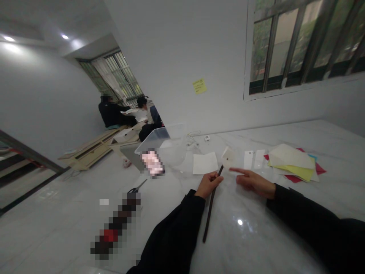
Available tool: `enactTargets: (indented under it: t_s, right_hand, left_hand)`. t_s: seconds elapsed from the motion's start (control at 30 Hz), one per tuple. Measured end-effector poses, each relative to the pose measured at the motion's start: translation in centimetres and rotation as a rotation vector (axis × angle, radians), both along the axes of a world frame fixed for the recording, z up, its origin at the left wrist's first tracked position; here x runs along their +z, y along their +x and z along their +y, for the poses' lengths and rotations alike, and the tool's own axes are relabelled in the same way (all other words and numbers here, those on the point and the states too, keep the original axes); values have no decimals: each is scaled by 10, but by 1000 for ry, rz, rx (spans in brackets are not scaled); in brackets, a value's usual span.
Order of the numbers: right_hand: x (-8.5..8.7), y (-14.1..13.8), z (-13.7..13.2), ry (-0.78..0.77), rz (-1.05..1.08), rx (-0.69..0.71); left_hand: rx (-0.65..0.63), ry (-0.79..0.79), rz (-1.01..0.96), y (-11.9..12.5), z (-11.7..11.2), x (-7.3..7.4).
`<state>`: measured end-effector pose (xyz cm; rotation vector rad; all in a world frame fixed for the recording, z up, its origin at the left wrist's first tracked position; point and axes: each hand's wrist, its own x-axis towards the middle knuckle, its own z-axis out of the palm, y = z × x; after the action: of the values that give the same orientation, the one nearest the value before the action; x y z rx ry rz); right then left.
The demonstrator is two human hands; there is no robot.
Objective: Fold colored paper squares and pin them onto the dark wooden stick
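My left hand [209,184] is closed around a thin dark brown stick [210,213], which slants down toward the front of the white surface. At the stick's upper end is a small white piece, paper by its look [227,158], with a dark spot near its middle. Just right of that piece is my right hand [253,183], its index finger stretched out and the other fingers partly curled. It holds nothing that I can see. Whether the fingertip touches the white piece I cannot tell. Behind my left hand lies a white sheet [205,163].
Coloured sheets [295,161] are stacked at right, beside white cards [259,158]. A clear plastic bin [176,142] stands behind a blurred pink item [152,163]. Scissors [136,189] and a pixelated dark item [116,224] lie at left. Two people [115,114] sit farther back.
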<state>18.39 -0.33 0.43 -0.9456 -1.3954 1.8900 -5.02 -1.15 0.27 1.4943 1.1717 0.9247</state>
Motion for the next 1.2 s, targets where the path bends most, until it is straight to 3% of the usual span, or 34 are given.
enactTargets:
  t_s: [0.07, 0.1, 0.13, 0.17, 0.23, 0.37, 0.43, 0.5, 0.6, 0.8, 0.9, 0.97, 1.07, 1.1, 1.13, 1.2]
  right_hand:
    - [9, -1, -13, -28, -76, 676]
    - [12, -1, -18, -47, -118, 945]
    - [13, -1, -21, -62, -155, 1108]
    - [12, 0, -22, -70, -174, 1150]
    - [5, 5, -17, -79, -159, 929]
    - [-13, 28, 16, -109, 22, 175]
    - [-17, 41, 33, -104, 142, -133]
    - [-18, 51, 44, -94, 223, -334]
    - [-19, 52, 48, -35, 207, -472]
    - [-29, 38, 43, 328, -141, -442]
    - [-26, 36, 40, 395, -182, -417]
    - [-19, 34, 36, 425, -225, -207]
    - [-9, 31, 26, 394, -265, 412]
    - [-7, 30, 24, 372, -259, 552]
    - [-6, 29, 22, 355, -250, 610]
    - [-8, 29, 23, 310, -232, 488]
  left_hand:
    - [6, -6, -3, 0, 0, 0]
    - [11, -8, -4, -1, 0, -1]
    - [15, -9, -3, -1, 0, -1]
    - [15, -9, 1, -1, 0, -1]
    - [10, -1, 10, -1, 0, -2]
    - [-8, 8, 17, -1, 0, -2]
    - [-5, 1, 17, -1, 0, -1]
    - [-6, 4, 23, -1, 0, 0]
    - [-37, 28, 58, 1, -1, 2]
    - [-112, 64, 148, 6, -6, 8]
    - [-110, 56, 142, 6, -6, 10]
    - [-94, 51, 135, 7, -6, 10]
    - [-58, 57, 121, 7, -5, 10]
    - [-50, 58, 115, 7, -5, 10]
    - [-43, 58, 111, 7, -4, 10]
    - [-35, 57, 110, 7, -4, 10]
